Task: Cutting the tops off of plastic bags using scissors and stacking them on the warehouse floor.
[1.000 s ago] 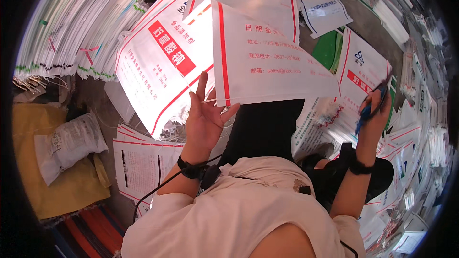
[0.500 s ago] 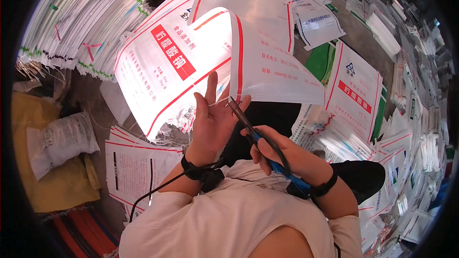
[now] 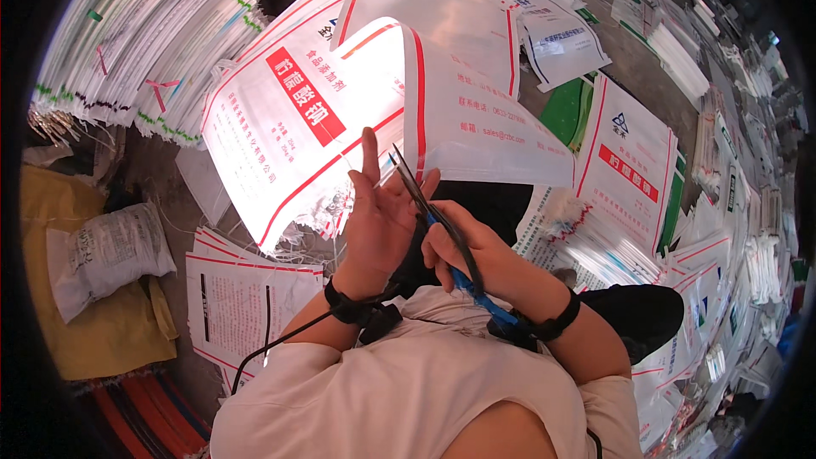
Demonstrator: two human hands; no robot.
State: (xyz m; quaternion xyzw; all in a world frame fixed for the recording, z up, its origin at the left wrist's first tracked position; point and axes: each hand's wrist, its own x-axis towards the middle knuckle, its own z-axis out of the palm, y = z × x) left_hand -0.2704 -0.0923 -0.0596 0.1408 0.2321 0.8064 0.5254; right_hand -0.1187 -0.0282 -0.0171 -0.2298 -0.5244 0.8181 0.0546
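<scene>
Scissors [image 3: 410, 180] with dark blades and blue-wrapped handles are gripped in my right hand [image 3: 467, 242]. Their tips point up and left, slightly parted, across the fingers of my left hand [image 3: 378, 234]. That left hand is palm up with its fingers spread, right at the lower edge of a white woven sack [image 3: 484, 127] with red stripes. The sack's top layer is folded back. Under it lie more of the same sacks [image 3: 255, 136], with loose white threads at their cut edge. Whether my left fingertips touch the sack I cannot tell.
Thick bundles of folded sacks [image 3: 161, 34] stand at the upper left. Further sacks [image 3: 629, 153] lie on the right, others [image 3: 246, 297] at lower left. A stuffed white bag [image 3: 110, 255] rests on yellow cloth [image 3: 85, 344]. A black cable [image 3: 285, 333] runs from my left wrist.
The scissors have shifted up and left, and their blades have parted a little. A thread that stretched between the blade tips and my left fingers no longer shows there.
</scene>
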